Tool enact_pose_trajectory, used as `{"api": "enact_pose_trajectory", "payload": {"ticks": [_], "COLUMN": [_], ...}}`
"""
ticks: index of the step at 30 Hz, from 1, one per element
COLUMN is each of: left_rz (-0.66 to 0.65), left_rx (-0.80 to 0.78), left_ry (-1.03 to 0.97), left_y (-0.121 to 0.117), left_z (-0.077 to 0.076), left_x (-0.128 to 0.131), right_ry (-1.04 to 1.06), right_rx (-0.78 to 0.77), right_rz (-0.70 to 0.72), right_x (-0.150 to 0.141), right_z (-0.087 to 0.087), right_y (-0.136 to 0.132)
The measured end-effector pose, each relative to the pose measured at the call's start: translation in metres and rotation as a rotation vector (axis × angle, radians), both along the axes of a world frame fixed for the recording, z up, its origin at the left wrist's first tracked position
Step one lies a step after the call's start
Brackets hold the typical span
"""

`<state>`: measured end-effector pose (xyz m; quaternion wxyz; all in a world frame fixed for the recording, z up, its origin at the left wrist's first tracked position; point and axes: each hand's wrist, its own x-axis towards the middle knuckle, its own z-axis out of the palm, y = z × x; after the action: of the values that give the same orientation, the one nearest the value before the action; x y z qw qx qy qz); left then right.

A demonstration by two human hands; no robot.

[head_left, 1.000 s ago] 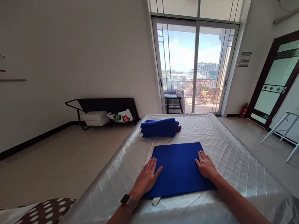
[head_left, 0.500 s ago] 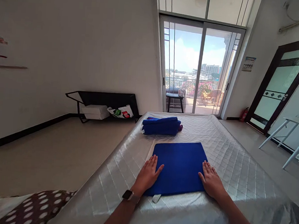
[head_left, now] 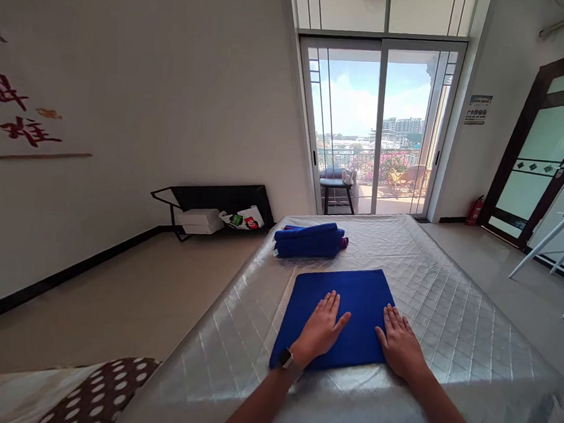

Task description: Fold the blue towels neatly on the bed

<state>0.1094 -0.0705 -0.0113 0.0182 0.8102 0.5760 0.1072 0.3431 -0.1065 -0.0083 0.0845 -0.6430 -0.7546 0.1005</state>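
Note:
A folded blue towel (head_left: 353, 294) lies flat on the plastic-wrapped mattress (head_left: 449, 313) in front of me. My left hand (head_left: 322, 327), with a watch on its wrist, rests flat and open on the towel's near middle. My right hand (head_left: 401, 345) lies flat and open on the towel's right near corner, fingers spread. Farther back on the mattress sits a stack of folded blue towels (head_left: 309, 240), with something purple showing at its right end.
A low black rack (head_left: 215, 200) with white boxes and a bag stands by the left wall. Glass sliding doors (head_left: 377, 125) open onto a balcony with a stool. A white table's legs (head_left: 557, 247) stand at right. A spotted cushion (head_left: 105, 386) lies near left.
My left hand has slid from the towel's left edge rightward onto its middle. My right hand has drawn back along the right edge toward me. The view has shifted slightly.

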Motion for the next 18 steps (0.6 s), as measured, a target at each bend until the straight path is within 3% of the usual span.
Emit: {"api": "enact_pose_trajectory", "payload": {"ticks": [4, 7, 11, 14, 18], "left_rz": [-0.249, -0.293, -0.200, -0.094, 0.073], "left_rx": [0.028, 0.028, -0.001, -0.031, -0.051], "left_ry": [-0.035, -0.032, -0.006, 0.021, 0.039], "left_y": [-0.010, -0.011, -0.014, -0.023, -0.046], "left_z": [-0.003, -0.006, -0.005, -0.010, -0.027], "left_x": [0.076, 0.092, 0.059, 0.009, -0.058], "right_ry": [-0.040, -0.051, -0.028, 0.011, 0.044], "right_rx": [0.014, -0.001, -0.022, -0.018, -0.002], "right_rz": [0.028, 0.031, 0.013, 0.008, 0.008], "right_x": [0.001, 0.001, -0.001, -0.002, 0.000], "right_z": [0.000, 0.002, 0.005, 0.004, -0.002], "right_y": [-0.001, -0.001, -0.002, -0.002, -0.001]}}
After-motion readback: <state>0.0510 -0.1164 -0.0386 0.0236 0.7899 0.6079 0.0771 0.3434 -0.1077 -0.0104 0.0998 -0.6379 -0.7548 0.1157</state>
